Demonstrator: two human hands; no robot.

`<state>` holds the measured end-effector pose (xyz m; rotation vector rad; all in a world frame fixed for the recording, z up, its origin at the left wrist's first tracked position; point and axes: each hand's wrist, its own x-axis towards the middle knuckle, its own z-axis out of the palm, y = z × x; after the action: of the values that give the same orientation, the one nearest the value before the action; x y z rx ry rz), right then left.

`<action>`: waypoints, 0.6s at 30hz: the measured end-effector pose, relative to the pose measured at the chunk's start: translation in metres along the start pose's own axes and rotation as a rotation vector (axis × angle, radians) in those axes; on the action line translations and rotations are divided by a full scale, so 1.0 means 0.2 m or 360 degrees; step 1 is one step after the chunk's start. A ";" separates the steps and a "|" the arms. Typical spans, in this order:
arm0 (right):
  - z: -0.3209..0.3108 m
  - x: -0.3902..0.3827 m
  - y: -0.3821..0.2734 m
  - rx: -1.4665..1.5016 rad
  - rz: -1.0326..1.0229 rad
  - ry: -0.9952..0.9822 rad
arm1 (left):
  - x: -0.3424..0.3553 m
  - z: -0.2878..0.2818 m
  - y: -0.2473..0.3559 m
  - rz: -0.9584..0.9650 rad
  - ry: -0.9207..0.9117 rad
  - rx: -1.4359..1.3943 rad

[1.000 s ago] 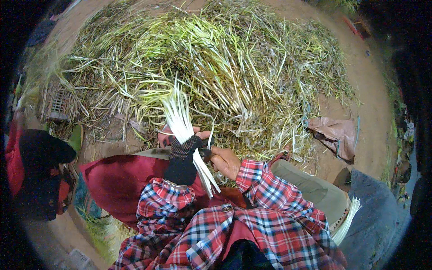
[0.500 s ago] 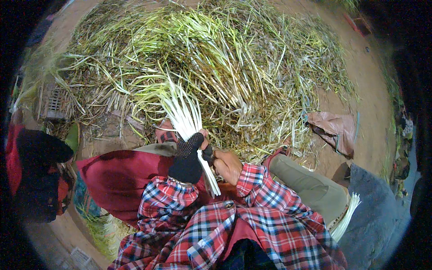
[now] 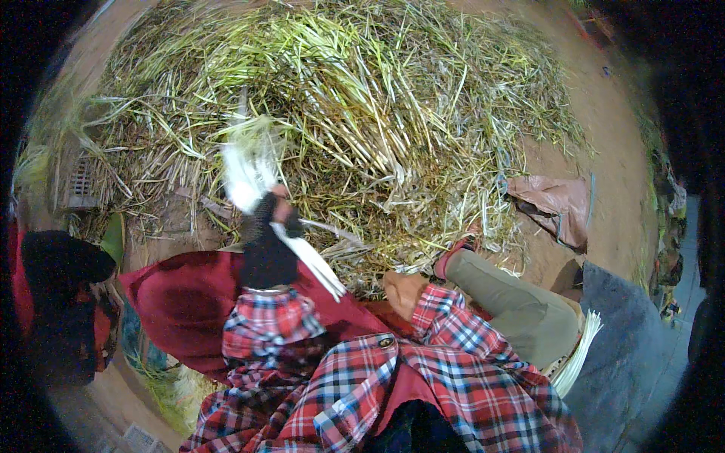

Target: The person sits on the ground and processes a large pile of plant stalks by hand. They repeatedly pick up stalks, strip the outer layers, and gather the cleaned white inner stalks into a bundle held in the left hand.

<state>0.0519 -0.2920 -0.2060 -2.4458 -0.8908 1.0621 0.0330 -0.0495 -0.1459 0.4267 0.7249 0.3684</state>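
Observation:
My left hand (image 3: 276, 219), in a black glove, grips a bunch of long white stalks (image 3: 321, 272), which look like blanched chives. Their pale upper part (image 3: 249, 170) fans out beyond my fist and is smeared by motion. The lower ends stick out on the other side, over the red cloth (image 3: 181, 294) on my lap. Bare and apart from the bunch, my right hand (image 3: 404, 292) sits near my right knee. Its fingers are hidden, so whether they hold anything does not show.
Ahead spreads a wide heap of loose green and straw-coloured stalks (image 3: 377, 113). A brown sack piece (image 3: 555, 208) lies right of it, a plastic crate (image 3: 81, 181) at far left. More white stalks (image 3: 580, 355) rest beside my right leg near a grey cloth (image 3: 619, 340).
My left hand has swung left with the bunch. My right hand has let go of it and moved slightly right and down.

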 end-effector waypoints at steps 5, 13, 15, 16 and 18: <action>0.09 0.04 0.22 -0.0135 0.0242 -0.0274 | 0.01 0.01 0.01 0.0055 -0.0119 0.0101; -0.10 0.21 0.27 -0.0243 -0.0136 0.0251 | 0.07 0.02 -0.02 0.0104 -0.0147 0.0276; -0.23 0.29 0.30 -0.0262 0.0098 0.0383 | 0.09 0.02 -0.02 0.0201 -0.0017 0.0483; -0.30 0.35 0.30 -0.0170 0.0061 0.0603 | 0.11 0.03 -0.03 0.0173 0.0117 0.0506; -0.44 0.46 0.29 0.0050 -0.0009 0.1055 | 0.13 0.03 -0.06 0.0270 0.0156 0.0374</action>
<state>0.1894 -0.2799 -0.2266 -2.5023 -0.6432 0.2086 0.0586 -0.0491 -0.1621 0.6988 0.8337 0.4681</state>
